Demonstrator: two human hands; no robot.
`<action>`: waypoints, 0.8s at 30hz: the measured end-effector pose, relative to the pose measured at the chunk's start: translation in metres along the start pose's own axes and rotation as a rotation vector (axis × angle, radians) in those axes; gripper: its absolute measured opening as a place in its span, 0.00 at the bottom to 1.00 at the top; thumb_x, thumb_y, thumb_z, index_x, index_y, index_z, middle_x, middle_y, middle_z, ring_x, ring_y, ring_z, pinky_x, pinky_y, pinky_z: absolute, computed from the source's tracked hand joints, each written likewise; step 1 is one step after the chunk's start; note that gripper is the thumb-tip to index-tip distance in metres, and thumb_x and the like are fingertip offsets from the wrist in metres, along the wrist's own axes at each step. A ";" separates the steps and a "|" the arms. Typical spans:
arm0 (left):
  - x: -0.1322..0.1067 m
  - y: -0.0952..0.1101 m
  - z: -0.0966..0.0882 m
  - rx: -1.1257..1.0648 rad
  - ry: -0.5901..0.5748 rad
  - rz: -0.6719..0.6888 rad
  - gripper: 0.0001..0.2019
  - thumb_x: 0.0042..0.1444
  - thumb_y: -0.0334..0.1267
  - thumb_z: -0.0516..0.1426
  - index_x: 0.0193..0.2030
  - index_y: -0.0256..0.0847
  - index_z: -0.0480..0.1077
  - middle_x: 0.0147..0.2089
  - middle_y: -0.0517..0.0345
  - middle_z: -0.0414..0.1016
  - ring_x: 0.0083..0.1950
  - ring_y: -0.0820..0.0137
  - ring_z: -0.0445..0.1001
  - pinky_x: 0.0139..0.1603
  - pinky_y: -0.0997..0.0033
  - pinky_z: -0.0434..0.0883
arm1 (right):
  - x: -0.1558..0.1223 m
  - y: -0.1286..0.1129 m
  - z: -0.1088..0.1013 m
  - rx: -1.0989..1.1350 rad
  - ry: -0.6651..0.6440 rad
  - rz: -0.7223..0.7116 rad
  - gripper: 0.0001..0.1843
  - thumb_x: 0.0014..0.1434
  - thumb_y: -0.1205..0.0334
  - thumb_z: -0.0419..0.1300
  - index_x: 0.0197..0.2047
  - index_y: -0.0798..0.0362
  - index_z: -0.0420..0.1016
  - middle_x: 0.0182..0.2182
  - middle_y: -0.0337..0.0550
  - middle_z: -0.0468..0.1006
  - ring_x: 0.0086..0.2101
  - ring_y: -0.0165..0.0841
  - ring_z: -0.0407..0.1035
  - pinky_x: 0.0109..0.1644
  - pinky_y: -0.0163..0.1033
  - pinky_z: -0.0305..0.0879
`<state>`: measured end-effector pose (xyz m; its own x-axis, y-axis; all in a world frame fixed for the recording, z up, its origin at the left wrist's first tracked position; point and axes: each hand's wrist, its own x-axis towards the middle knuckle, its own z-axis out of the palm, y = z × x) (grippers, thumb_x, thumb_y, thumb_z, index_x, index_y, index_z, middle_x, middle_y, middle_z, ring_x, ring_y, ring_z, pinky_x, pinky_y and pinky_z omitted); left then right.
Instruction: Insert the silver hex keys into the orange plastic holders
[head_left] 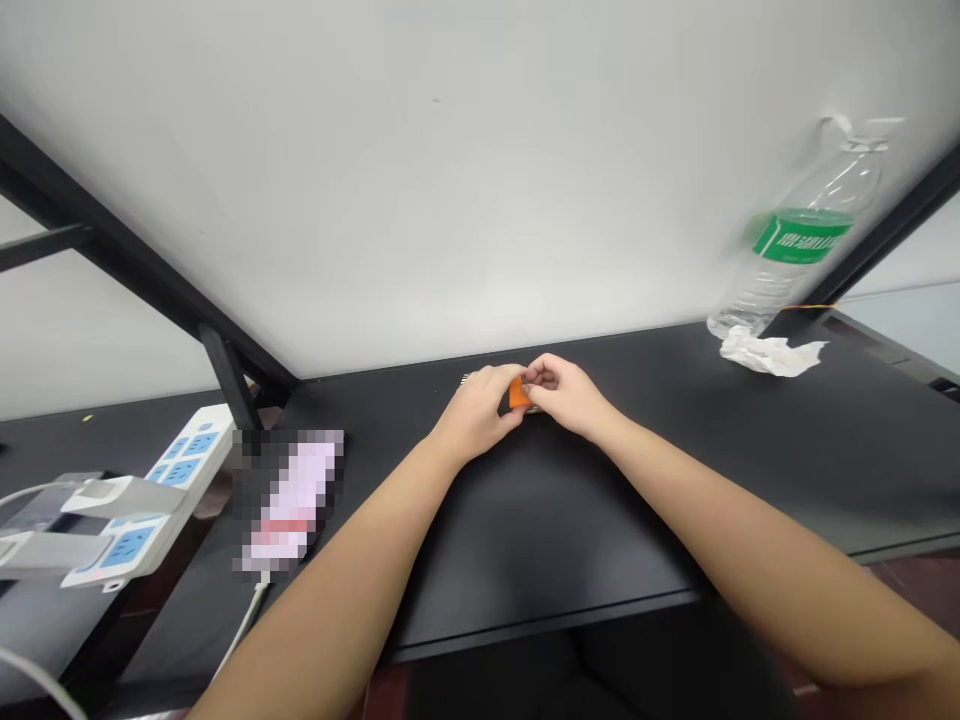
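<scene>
Close to the back edge of the black table (540,520), both my hands meet around a small item with an orange face (517,393). My left hand (480,405) is closed on it from the left, thumb in front and fingers behind. From the right, my right hand (561,393) pinches at its edge with thumb and curled fingers. A bit of black-and-white striped pattern shows behind the left fingers. Most of the orange item is covered by my hands, so its kind cannot be made out.
A large clear bottle with a green label (802,235) stands at the back right beside a crumpled white tissue (772,354). To the left lie a blurred-out phone (296,500) on a white cable and a white power strip (202,425) with plugs. A pale wall (480,200) rises behind.
</scene>
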<state>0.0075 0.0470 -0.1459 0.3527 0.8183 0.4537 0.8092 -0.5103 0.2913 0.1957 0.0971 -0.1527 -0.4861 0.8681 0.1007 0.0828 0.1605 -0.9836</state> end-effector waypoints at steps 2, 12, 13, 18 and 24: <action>0.000 0.000 0.000 0.004 -0.006 -0.007 0.22 0.59 0.35 0.62 0.60 0.44 0.66 0.52 0.54 0.77 0.51 0.64 0.75 0.52 0.62 0.72 | 0.000 0.001 0.000 0.024 -0.002 -0.002 0.09 0.52 0.63 0.60 0.39 0.52 0.68 0.35 0.37 0.76 0.37 0.32 0.74 0.41 0.39 0.77; -0.001 -0.004 0.002 0.024 0.013 0.012 0.23 0.58 0.33 0.63 0.60 0.44 0.66 0.53 0.54 0.77 0.51 0.64 0.76 0.53 0.62 0.73 | -0.001 0.001 -0.002 -0.236 0.072 -0.041 0.08 0.53 0.66 0.58 0.39 0.52 0.72 0.33 0.37 0.78 0.32 0.29 0.72 0.36 0.33 0.70; -0.001 -0.006 0.002 0.025 0.018 0.009 0.23 0.58 0.33 0.63 0.60 0.44 0.66 0.53 0.53 0.77 0.51 0.64 0.76 0.54 0.62 0.73 | 0.001 0.001 -0.005 -0.258 0.081 -0.016 0.08 0.54 0.66 0.58 0.39 0.52 0.73 0.33 0.37 0.78 0.31 0.29 0.72 0.35 0.33 0.69; -0.002 -0.017 0.003 0.025 0.027 -0.061 0.24 0.58 0.37 0.63 0.61 0.43 0.67 0.54 0.52 0.76 0.53 0.63 0.76 0.57 0.60 0.74 | 0.010 0.003 -0.033 -0.523 0.127 0.076 0.09 0.56 0.69 0.60 0.40 0.52 0.77 0.33 0.38 0.79 0.33 0.30 0.73 0.39 0.34 0.66; -0.002 -0.018 0.003 0.002 0.022 -0.070 0.23 0.59 0.37 0.62 0.61 0.43 0.67 0.56 0.53 0.76 0.55 0.63 0.75 0.58 0.60 0.75 | 0.013 0.009 -0.045 -0.953 -0.035 0.056 0.06 0.58 0.65 0.61 0.37 0.52 0.80 0.40 0.45 0.77 0.38 0.32 0.70 0.44 0.36 0.63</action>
<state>-0.0067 0.0550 -0.1548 0.2847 0.8461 0.4506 0.8326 -0.4512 0.3212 0.2290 0.1312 -0.1535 -0.4842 0.8742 0.0372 0.7731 0.4474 -0.4496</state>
